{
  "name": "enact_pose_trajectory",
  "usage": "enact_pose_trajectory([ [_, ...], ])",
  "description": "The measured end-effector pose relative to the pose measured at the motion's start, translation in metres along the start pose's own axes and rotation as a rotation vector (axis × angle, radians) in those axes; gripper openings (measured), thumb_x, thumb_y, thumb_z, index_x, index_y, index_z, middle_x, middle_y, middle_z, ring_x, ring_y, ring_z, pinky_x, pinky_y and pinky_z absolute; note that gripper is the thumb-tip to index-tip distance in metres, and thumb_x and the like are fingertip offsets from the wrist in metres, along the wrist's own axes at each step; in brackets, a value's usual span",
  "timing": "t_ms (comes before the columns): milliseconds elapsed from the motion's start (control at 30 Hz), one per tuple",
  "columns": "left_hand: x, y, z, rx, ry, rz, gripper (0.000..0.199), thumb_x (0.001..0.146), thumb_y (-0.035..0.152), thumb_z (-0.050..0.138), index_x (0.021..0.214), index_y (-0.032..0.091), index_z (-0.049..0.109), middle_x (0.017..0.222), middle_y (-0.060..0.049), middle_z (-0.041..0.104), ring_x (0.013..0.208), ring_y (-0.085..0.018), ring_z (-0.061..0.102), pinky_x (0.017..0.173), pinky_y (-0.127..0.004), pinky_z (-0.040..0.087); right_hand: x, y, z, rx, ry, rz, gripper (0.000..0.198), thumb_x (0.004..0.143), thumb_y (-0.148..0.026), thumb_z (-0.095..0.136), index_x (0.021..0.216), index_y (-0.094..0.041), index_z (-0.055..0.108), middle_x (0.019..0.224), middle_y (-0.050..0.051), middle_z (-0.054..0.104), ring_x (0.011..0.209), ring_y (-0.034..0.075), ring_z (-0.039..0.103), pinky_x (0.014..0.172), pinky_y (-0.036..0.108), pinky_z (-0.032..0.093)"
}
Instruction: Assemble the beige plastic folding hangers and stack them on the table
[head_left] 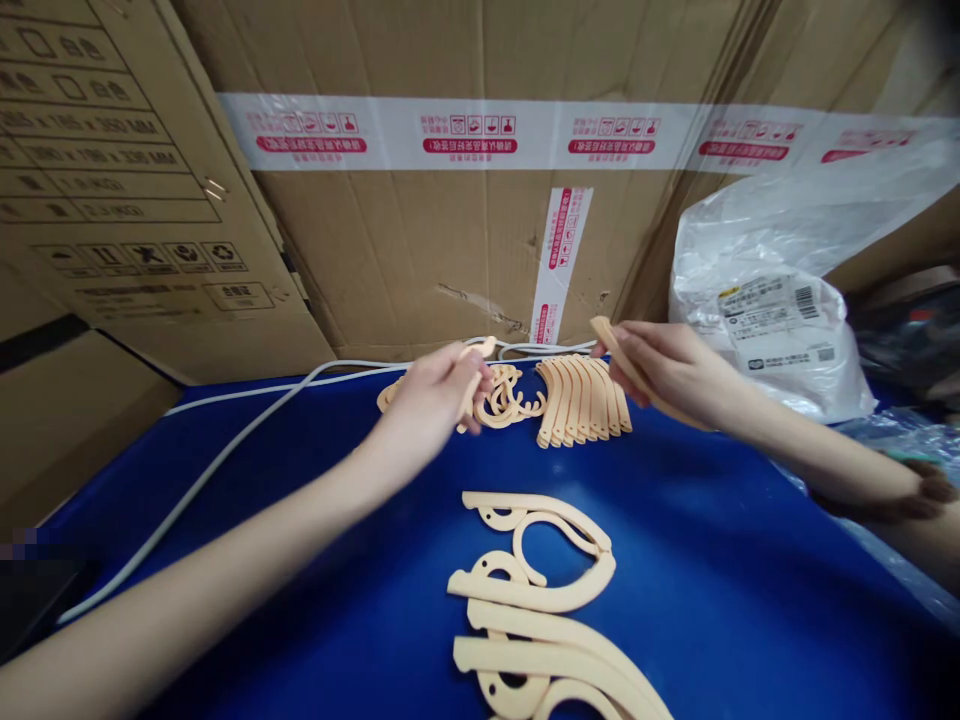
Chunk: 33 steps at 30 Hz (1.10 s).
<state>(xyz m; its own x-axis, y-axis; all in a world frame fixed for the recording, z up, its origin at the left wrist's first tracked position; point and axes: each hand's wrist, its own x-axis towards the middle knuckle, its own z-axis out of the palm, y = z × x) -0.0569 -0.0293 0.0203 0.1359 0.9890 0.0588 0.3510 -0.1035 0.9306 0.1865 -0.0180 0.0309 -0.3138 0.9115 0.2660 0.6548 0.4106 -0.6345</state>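
My left hand (431,395) is closed on a small beige plastic piece (486,348); its shape is mostly hidden by the fingers. In a pinch, my right hand (660,362) holds a long curved beige hanger arm (609,335), raised right of the row. Just beyond my left hand lies a loose pile of beige hook pieces (504,412). A neat row of curved hanger arms (583,405) lies between the two hands. Nearer to me are a folding hanger (559,598) with a round hook inside and another hanger (547,655), partly cut off below.
A blue table surface (360,600) lies beneath everything. Large cardboard boxes (420,250) stand along the back and left. White cables (225,455) run across the left and rear. A white plastic bag (780,320) with a label sits at the right, beside clear plastic wrap (892,440).
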Motion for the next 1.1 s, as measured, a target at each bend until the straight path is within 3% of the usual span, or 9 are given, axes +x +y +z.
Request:
enact_pose_trajectory([
  [67,0.016,-0.010,-0.020,0.249,0.061,0.023,0.029,0.088,0.031,0.045,0.074,0.018,0.066,0.087,-0.004,0.062,0.081,-0.018,0.059,0.071,-0.028,0.047,0.003,0.010,-0.011,-0.136,0.074,-0.028,0.043,0.099,-0.047,0.031,0.084,-0.019,0.059,0.058,0.000,0.052,0.051,0.013,0.049,0.049,0.027,0.037],
  [167,0.035,-0.037,-0.039,0.495,0.127,0.213,0.034,0.088,0.032,0.041,0.079,0.020,0.072,0.100,-0.005,0.066,0.106,-0.024,0.055,0.099,-0.039,0.038,0.002,0.022,-0.019,-0.436,0.186,-0.122,0.036,0.097,-0.047,0.037,0.094,-0.020,0.061,0.077,0.005,0.061,0.068,0.019,0.057,0.059,0.032,0.041],
  [333,0.042,-0.075,-0.047,0.742,0.171,0.324,0.033,0.088,0.036,0.044,0.096,0.014,0.067,0.109,-0.012,0.061,0.113,-0.029,0.048,0.103,-0.046,0.036,-0.013,0.040,-0.017,-0.845,0.266,-0.425,0.027,0.097,-0.034,0.042,0.096,-0.017,0.063,0.084,0.010,0.068,0.079,0.024,0.062,0.066,0.037,0.044],
  [433,0.037,-0.079,-0.048,0.757,0.132,0.344,0.034,0.089,0.035,0.042,0.109,0.015,0.060,0.116,-0.011,0.059,0.115,-0.028,0.047,0.104,-0.048,0.036,-0.025,0.050,-0.014,-1.020,0.216,-0.626,0.018,0.096,-0.026,0.047,0.095,-0.018,0.064,0.086,0.006,0.071,0.076,0.020,0.063,0.065,0.033,0.045],
  [567,0.026,-0.077,-0.050,0.734,0.027,0.361,0.047,0.093,0.046,0.039,0.130,0.020,0.050,0.139,-0.010,0.047,0.133,-0.028,0.036,0.112,-0.049,0.027,-0.035,0.059,-0.010,-1.060,0.128,-0.847,0.018,0.096,-0.015,0.045,0.096,-0.015,0.063,0.099,0.008,0.073,0.079,0.018,0.065,0.067,0.031,0.046],
  [667,0.018,-0.079,-0.049,0.776,-0.076,0.326,0.059,0.089,0.060,0.043,0.139,0.027,0.043,0.154,-0.008,0.030,0.143,-0.032,0.019,0.115,-0.053,0.019,-0.037,0.065,-0.006,-1.007,0.070,-0.820,0.022,0.096,-0.012,0.041,0.097,-0.015,0.062,0.103,0.009,0.071,0.083,0.019,0.066,0.066,0.030,0.047],
  [767,0.011,-0.081,-0.045,0.836,-0.121,0.304,0.064,0.087,0.062,0.046,0.140,0.026,0.043,0.155,-0.010,0.028,0.145,-0.034,0.014,0.114,-0.055,0.019,-0.037,0.068,-0.003,-0.924,-0.011,-0.696,0.024,0.096,-0.013,0.038,0.101,-0.015,0.061,0.107,0.010,0.069,0.088,0.019,0.066,0.065,0.028,0.050],
  [967,0.008,-0.081,-0.033,0.880,-0.033,0.238,0.052,0.094,0.049,0.040,0.139,0.024,0.045,0.154,-0.011,0.031,0.144,-0.035,0.017,0.113,-0.060,0.017,-0.036,0.064,0.003,-0.703,-0.039,-0.474,0.027,0.096,-0.021,0.038,0.107,-0.018,0.062,0.113,0.011,0.066,0.093,0.022,0.067,0.068,0.032,0.055],
  [1100,0.008,-0.078,-0.029,0.871,-0.021,0.166,0.054,0.094,0.051,0.038,0.141,0.024,0.042,0.156,-0.013,0.026,0.145,-0.036,0.013,0.113,-0.062,0.013,-0.035,0.062,0.005,-0.600,-0.064,-0.406,0.025,0.095,-0.022,0.042,0.107,-0.019,0.063,0.113,0.011,0.065,0.101,0.024,0.063,0.078,0.035,0.055],
])
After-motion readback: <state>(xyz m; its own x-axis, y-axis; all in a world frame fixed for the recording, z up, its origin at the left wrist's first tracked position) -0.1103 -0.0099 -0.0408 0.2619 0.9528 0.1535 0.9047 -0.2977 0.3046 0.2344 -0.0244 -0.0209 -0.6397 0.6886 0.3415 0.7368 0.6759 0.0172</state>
